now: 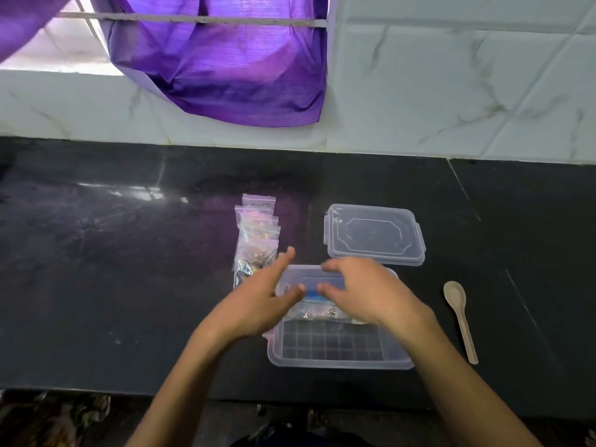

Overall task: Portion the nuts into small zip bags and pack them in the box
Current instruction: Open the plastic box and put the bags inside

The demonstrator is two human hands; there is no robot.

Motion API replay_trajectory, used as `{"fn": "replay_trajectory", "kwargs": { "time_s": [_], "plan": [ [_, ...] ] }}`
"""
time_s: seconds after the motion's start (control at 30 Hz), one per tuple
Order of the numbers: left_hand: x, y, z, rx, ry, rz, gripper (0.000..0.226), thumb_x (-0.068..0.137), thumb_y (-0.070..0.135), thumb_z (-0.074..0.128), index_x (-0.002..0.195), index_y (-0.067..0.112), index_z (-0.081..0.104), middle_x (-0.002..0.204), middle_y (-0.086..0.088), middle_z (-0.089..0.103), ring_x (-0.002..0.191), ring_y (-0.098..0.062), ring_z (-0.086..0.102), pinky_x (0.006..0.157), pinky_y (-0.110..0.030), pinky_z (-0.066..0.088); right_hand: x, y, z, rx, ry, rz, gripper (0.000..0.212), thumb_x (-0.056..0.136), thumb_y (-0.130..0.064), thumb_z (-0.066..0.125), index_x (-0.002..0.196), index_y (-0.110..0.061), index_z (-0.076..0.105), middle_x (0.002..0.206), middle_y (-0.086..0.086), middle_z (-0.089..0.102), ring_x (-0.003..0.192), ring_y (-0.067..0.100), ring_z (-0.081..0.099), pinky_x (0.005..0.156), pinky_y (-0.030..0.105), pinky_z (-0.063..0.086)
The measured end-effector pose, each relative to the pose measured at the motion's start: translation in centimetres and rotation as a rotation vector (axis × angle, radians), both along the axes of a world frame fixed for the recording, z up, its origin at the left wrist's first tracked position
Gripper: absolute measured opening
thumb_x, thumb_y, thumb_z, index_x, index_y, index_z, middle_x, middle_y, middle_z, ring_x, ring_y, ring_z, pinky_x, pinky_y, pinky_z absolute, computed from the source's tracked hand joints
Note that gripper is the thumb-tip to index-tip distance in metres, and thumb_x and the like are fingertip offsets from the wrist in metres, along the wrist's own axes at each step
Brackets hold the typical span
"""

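Both hands hover spread wide over the clear box (338, 356) at lower centre: left hand (258, 304), right hand (364, 291), filled zip bags (256, 240) just upper-left.

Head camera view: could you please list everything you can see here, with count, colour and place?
box: one, clear plastic, open, on the counter in front of the person
zip bag in the box: one, clear with a blue strip, at the box's far end under the hands
filled zip bags: a row of several, clear, nuts inside, left of the box
lid: one, clear, behind the box
spoon: one, beige, right of the box
counter: one, black
curtain: one, purple, hanging above the counter
wall tiles: white marbled, behind the counter
left hand: fingers spread, over the box
right hand: fingers relaxed, over the box
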State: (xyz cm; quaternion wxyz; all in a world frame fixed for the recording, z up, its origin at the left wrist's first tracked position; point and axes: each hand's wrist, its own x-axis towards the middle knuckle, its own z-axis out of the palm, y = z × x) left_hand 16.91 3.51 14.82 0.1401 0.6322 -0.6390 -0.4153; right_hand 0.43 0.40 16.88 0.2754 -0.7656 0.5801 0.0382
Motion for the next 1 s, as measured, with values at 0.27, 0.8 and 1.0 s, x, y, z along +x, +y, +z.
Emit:
{"fn": "replay_trajectory", "kwargs": {
  "time_s": [0.27,0.8,1.0],
  "plan": [
    [6.3,-2.1,-2.3,-0.076,-0.028,0.354,0.071,0.094,0.023,0.057,0.152,0.017,0.016,0.158,0.000,0.023,0.144,-0.015,0.025,0.113,-0.029,0.024,9.1,-10.0,-5.4,-0.011,-0.116,-0.148,0.042,0.080,-0.047,0.069,0.092,-0.008,0.066,0.091,0.007,0.064,0.082,0.025,0.061,0.070,0.031,0.047],
    [8.6,-4.5,-7.1,-0.043,0.404,0.559,0.060,0.070,0.008,0.082,0.124,0.009,0.056,0.119,-0.004,0.065,0.112,-0.018,0.061,0.089,-0.021,0.050,9.9,-10.7,-7.1,0.319,-0.507,-0.028,0.016,0.088,-0.014,0.066,0.101,-0.006,0.068,0.084,0.001,0.062,0.075,0.011,0.055,0.076,0.026,0.047],
    [9.1,-4.8,-7.6,-0.134,0.435,0.613,0.013,0.085,0.014,0.071,0.077,0.004,0.067,0.073,-0.007,0.071,0.069,-0.018,0.068,0.068,-0.033,0.055,9.8,-11.8,-7.2,0.313,-0.565,-0.207,0.019,0.093,-0.027,0.058,0.097,-0.010,0.066,0.081,-0.004,0.063,0.069,0.007,0.060,0.066,0.021,0.050]
  ]
}}
